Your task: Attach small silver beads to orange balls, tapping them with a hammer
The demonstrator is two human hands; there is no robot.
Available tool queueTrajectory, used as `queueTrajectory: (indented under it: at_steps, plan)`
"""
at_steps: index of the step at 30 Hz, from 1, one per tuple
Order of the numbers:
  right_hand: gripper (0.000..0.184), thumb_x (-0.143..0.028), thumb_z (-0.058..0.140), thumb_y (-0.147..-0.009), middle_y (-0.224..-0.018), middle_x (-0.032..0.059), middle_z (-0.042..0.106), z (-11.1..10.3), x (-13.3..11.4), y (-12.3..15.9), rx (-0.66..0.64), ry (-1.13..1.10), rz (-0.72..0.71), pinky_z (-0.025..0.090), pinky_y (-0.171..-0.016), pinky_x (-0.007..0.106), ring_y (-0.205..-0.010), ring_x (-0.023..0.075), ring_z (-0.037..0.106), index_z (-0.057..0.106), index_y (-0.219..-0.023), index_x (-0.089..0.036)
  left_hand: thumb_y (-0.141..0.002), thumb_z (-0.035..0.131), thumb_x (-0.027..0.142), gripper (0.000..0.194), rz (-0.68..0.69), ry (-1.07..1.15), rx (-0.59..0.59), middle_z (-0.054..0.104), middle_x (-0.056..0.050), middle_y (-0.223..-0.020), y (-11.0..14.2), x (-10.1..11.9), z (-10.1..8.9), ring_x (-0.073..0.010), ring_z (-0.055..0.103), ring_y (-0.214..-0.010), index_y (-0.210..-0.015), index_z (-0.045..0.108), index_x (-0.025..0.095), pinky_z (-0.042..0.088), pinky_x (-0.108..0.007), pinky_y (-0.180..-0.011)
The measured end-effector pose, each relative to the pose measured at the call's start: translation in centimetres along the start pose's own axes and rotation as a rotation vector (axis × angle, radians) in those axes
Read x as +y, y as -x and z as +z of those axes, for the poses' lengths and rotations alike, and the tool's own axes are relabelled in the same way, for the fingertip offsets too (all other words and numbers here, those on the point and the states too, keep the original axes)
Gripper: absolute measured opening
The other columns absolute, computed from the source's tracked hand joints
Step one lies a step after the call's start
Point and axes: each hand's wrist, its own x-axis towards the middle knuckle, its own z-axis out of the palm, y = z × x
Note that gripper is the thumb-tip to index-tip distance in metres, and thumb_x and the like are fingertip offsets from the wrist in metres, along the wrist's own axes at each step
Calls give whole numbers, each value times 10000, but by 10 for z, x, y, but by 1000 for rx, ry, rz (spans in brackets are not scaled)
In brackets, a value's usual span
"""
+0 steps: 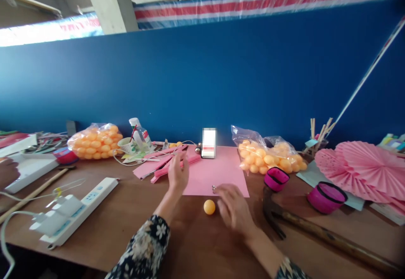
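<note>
My left hand (179, 172) is raised over the folded pink paper strips (171, 168), its fingers apart and nothing visible in them. Part of the strips is hidden behind it. My right hand (233, 208) is palm down by the front edge of a pink paper sheet (218, 171), fingers bent. At its fingertips is a small silvery metal piece (214, 188), seemingly pinched, too small to name exactly. One orange ball (209, 207) sits on the brown table just left of my right hand, apart from it.
Bags of orange balls (96, 142) stand at left and right. A white power strip (82, 207) with chargers and cables lies left. On the right are a hammer (303, 226), magenta bands (327, 197) and pink paper fans (363, 165). A pixelated phone-like object (208, 144) stands behind. Another person's hand (9, 171) shows far left.
</note>
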Motion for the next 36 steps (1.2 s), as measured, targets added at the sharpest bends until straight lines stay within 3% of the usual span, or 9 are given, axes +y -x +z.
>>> queueTrajectory:
  at_steps: [2,4,10,20,26,29,33,36]
  plan:
    - [345,-217,489,-786,-1089,85,529,-9,-10,6,-83,-33,-69,398,-901,407,-1033,226,464,498,-1131,-205,-824,430,257,271,77,2,-12,598,-85,-1047,17,7,8,-207,522,-1024,-1051,552,176,407,-358,-888]
    - [370,-224,503,-781,-1098,91,520,-11,-13,9,-106,-58,-37,404,-906,402,-1045,224,457,481,-1149,-194,-836,414,253,255,62,19,-27,603,-85,-1010,27,12,13,-203,535,-990,-1033,555,172,416,-355,-872]
    - [299,-213,459,-808,-1049,91,533,0,1,9,-29,-149,124,440,-857,373,-990,211,490,489,-1105,-192,-846,405,244,228,14,82,-111,596,-75,-1015,32,11,5,-196,535,-979,-1004,557,183,418,-344,-861]
    - [206,-237,357,-875,-964,63,567,6,9,14,98,-275,369,441,-812,326,-912,183,532,509,-1009,-200,-847,403,240,228,-70,127,-178,587,-60,-999,64,19,-9,-173,538,-960,-1010,557,198,415,-317,-864]
    - [217,-255,346,-880,-945,64,581,8,11,13,122,-297,418,436,-810,322,-898,186,543,516,-1001,-194,-853,383,268,244,-177,193,-286,567,-78,-1029,78,24,-14,-172,561,-920,-1019,548,199,488,-270,-714]
    - [220,-265,344,-880,-935,70,586,8,10,12,135,-296,412,438,-802,326,-894,192,541,523,-983,-191,-828,432,288,256,-99,198,-430,571,-85,-1019,82,29,-15,-184,559,-921,-1041,546,202,475,-312,-781]
    - [220,-275,348,-878,-934,71,591,9,11,12,139,-291,406,439,-791,324,-887,195,541,533,-963,-193,-668,643,311,451,102,110,-707,577,-76,-1036,87,36,-12,-229,528,-964,-1101,535,244,444,-365,-847]
    - [207,-272,360,-875,-937,66,593,9,12,11,141,-288,426,437,-781,312,-882,190,543,533,-957,-193,-684,625,263,375,145,55,-771,600,-59,-979,89,37,-9,-211,549,-901,-1053,564,248,457,-345,-809]
